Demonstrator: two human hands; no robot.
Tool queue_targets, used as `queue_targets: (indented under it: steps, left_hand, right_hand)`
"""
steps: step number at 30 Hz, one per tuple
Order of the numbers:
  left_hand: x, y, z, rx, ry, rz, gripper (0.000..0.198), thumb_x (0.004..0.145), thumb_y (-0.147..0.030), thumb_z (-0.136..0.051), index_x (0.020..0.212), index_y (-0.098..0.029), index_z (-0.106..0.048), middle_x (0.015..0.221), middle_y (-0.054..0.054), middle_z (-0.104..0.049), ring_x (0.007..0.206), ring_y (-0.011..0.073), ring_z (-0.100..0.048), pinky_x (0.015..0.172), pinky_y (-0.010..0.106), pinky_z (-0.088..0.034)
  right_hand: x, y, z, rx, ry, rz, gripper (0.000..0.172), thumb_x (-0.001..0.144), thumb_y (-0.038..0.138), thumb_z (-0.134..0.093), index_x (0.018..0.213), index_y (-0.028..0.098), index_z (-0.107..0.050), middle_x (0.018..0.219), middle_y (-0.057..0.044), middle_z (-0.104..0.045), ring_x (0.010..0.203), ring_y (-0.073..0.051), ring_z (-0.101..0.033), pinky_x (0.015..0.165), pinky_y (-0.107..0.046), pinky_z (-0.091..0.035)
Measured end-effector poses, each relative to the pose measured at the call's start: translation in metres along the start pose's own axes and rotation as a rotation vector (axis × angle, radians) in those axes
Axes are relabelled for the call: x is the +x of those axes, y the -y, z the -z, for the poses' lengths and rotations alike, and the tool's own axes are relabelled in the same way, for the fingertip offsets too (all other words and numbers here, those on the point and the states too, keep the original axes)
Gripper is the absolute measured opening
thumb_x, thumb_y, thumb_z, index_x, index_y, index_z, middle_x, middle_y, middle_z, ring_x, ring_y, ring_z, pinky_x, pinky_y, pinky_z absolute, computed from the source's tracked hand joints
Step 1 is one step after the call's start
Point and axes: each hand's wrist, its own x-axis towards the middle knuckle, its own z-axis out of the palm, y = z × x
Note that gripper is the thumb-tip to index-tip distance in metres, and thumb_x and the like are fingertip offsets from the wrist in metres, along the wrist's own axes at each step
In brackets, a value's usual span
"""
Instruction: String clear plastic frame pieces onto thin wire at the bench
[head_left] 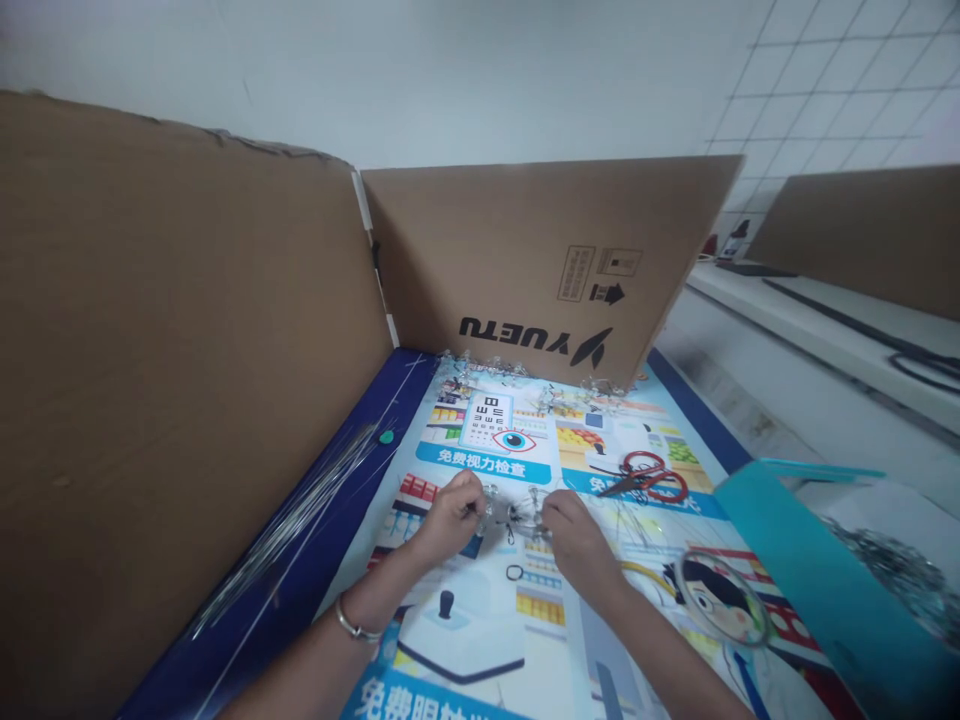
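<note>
Both hands (454, 515) (571, 535) pinching wire piece (510, 512) — scissors (643, 476) near, cardboard wall (540, 270) behind

Your left hand (452, 512) and right hand (571, 532) sit close together over the printed surface (480, 640). Cardboard walls (187, 400) fence you in on the left and straight ahead. Red scissors (646, 476) lie just beyond your right hand, and a blue box (810, 570) blocks the far right. Thin wires (300, 520) lie left of your left hand. Toward you, the surface lies open.
</note>
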Motion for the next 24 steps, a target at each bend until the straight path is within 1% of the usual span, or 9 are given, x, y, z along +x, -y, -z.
queue_targets:
  steps: [4,9,13,18,21,24]
  left_hand:
    - [0.001,-0.001,-0.003,-0.030,-0.027,0.023,0.027,0.057,0.008,-0.037,0.057,-0.017,-0.044,0.068,-0.001,-0.043,0.068,0.0126,-0.045,0.061,0.022,-0.033]
    - [0.002,0.001,-0.001,-0.058,-0.071,0.055,0.024,0.056,0.006,-0.039,0.056,-0.017,-0.044,0.066,-0.002,-0.043,0.066,0.0124,-0.045,0.062,0.023,-0.033]
    - [0.004,0.006,0.000,-0.066,-0.156,0.099,0.021,0.056,0.003,-0.041,0.055,-0.018,-0.044,0.064,-0.002,-0.045,0.065,0.0127,-0.044,0.063,0.023,-0.033]
    - [0.008,0.014,0.000,-0.060,-0.325,0.190,0.020,0.052,0.001,-0.040,0.056,-0.018,-0.045,0.063,-0.003,-0.044,0.065,0.0129,-0.043,0.063,0.023,-0.032]
    - [0.011,0.016,-0.001,-0.067,-0.405,0.246,0.019,0.050,-0.001,-0.039,0.054,-0.018,-0.045,0.060,-0.003,-0.044,0.062,0.0128,-0.042,0.061,0.023,-0.031]
    - [0.015,0.017,-0.002,-0.092,-0.453,0.289,0.018,0.050,-0.002,-0.040,0.054,-0.018,-0.047,0.058,-0.004,-0.045,0.060,0.0124,-0.042,0.058,0.023,-0.031]
  right_hand:
    - [0.008,0.000,0.003,0.091,-0.028,0.007,0.036,0.061,-0.011,-0.030,0.071,0.020,-0.046,0.080,-0.004,-0.047,0.079,-0.018,-0.044,0.067,-0.033,-0.041]
    - [0.016,0.001,0.000,0.157,-0.030,0.001,0.037,0.057,-0.010,-0.028,0.068,0.019,-0.048,0.077,-0.004,-0.048,0.079,-0.018,-0.046,0.068,-0.031,-0.040]
    - [0.023,-0.001,-0.011,0.178,-0.080,-0.062,0.035,0.052,-0.007,-0.029,0.065,0.019,-0.049,0.074,-0.003,-0.048,0.077,-0.018,-0.046,0.068,-0.031,-0.039]
    - [0.035,-0.005,-0.030,0.253,-0.124,-0.216,0.035,0.046,-0.002,-0.030,0.064,0.020,-0.051,0.074,-0.003,-0.050,0.079,-0.019,-0.048,0.072,-0.031,-0.038]
    - [0.042,-0.008,-0.042,0.273,-0.151,-0.255,0.033,0.045,0.000,-0.030,0.063,0.020,-0.051,0.071,-0.002,-0.051,0.076,-0.019,-0.050,0.069,-0.030,-0.038]
    - [0.046,-0.011,-0.051,0.289,-0.195,-0.269,0.031,0.044,0.002,-0.030,0.062,0.019,-0.050,0.068,-0.002,-0.050,0.071,-0.019,-0.050,0.065,-0.028,-0.038]
